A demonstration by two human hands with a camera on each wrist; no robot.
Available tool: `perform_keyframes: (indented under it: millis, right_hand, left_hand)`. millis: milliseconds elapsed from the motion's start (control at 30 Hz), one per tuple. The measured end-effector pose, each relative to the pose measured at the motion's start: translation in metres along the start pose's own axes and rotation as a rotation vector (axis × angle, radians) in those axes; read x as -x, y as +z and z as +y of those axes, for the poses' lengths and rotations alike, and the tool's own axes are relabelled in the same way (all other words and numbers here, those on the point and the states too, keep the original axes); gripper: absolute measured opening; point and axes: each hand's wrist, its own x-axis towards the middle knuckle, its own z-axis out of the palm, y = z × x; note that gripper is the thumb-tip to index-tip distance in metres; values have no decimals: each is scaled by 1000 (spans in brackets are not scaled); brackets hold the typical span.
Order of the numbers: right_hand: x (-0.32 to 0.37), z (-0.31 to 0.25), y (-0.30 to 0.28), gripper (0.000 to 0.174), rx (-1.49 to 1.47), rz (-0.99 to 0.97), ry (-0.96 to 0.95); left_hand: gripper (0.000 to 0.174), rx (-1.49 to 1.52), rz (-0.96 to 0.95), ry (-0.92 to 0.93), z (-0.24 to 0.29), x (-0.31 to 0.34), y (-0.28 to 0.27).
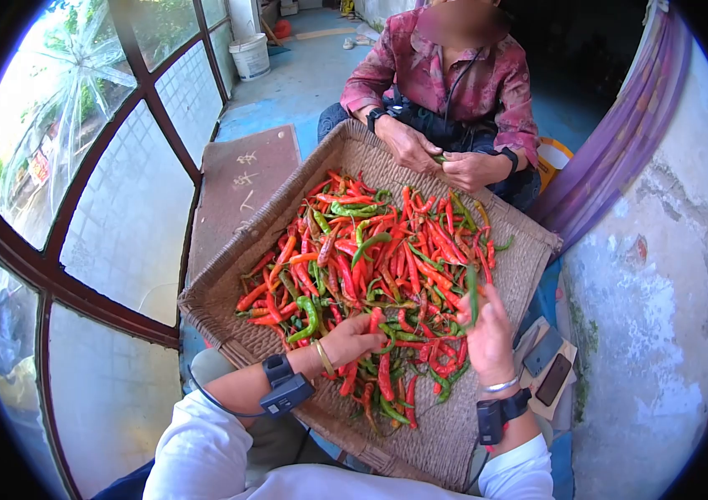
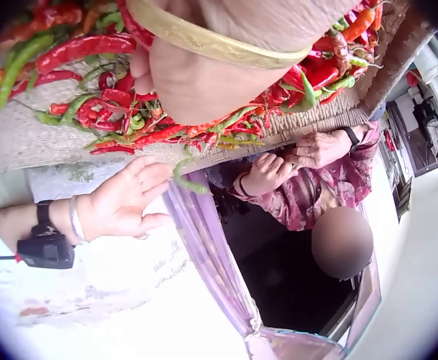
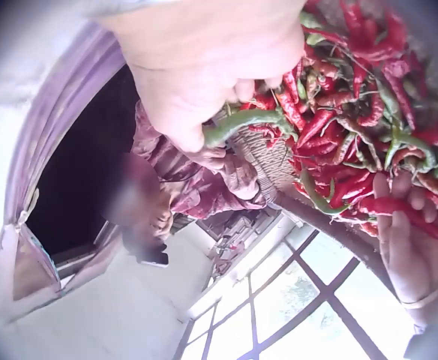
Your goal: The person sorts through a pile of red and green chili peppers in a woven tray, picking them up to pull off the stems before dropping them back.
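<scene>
Red and green chili peppers lie heaped in a square woven tray. Low over the near side of the heap, my left hand holds a red chili pepper between thumb and fingers. My right hand is raised at the right side of the pile and pinches a green chili pepper near its fingertips. From the left wrist view, that green pepper sticks out past the right fingers. My left fingers are mostly hidden behind the hand there.
Across the tray sits another person, both hands together around a small green piece. Two phones lie at the right by the wall. A purple curtain hangs beyond them. Framed windows stand left, and a white bucket is behind.
</scene>
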Motion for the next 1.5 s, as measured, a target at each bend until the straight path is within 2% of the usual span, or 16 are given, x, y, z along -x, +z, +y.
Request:
perform_keyframes:
  millis: [33,100,200,300,333,400,533,733,867,967,1200,1300,1333,1433,1467,1500]
  right_hand:
    - [1,2,-2,38,0,0,0]
    - [9,13,-11,39,57,321,202]
    - [26,29,-8,29,178,-65,430]
    - [41,37,12,25,435,-320,496]
    - [42,39,14,25,432,-318,501]
    - [45,45,15,20,557,-460,466]
    - [47,41,16,17,631,-462,494]
    - [42,40,6,11,521,-329,606]
    - [29,31,-6,10,334,-152,566]
    - [25,25,-11,10,304,-117,544]
    - [16,8,-16,9,255,-48,450]
    - [10,-6,-20,9,367,-81,449]
    - [8,-10,-20,9,368,-79,446]
    - [-4,-15,-28,15,186,-85,256]
    - [-7,-16,-28,15,186,-84,255]
    - [-8,-21,-17,20,124,43,195]
  left_hand:
    - [27,0,0,0,0,1,3]
    - [18,-40,-211,26,1,6,10]
    - [21,-140,-309,-81,0,10,13]
    - [29,-239,-400,-110,11,14,15]
    - [32,-271,-443,-150,12,16,16]
    - [35,-265,-481,-126,1,15,15]
    - [33,-353,-411,-154,6,14,16]
    - [26,-356,-419,-151,9,11,10]
    - [24,-226,-244,-98,12,8,5]
    - [22,-205,-154,-81,19,9,6]
    - [17,-141,108,99,20,6,-7]
    - [10,-796,333,526,36,11,-16]
    - [12,-873,367,587,39,13,-21]
    - [14,-1012,391,514,47,20,-33]
    - [14,-1117,430,460,47,21,-37]
    - [14,-1222,469,405,48,22,-40]
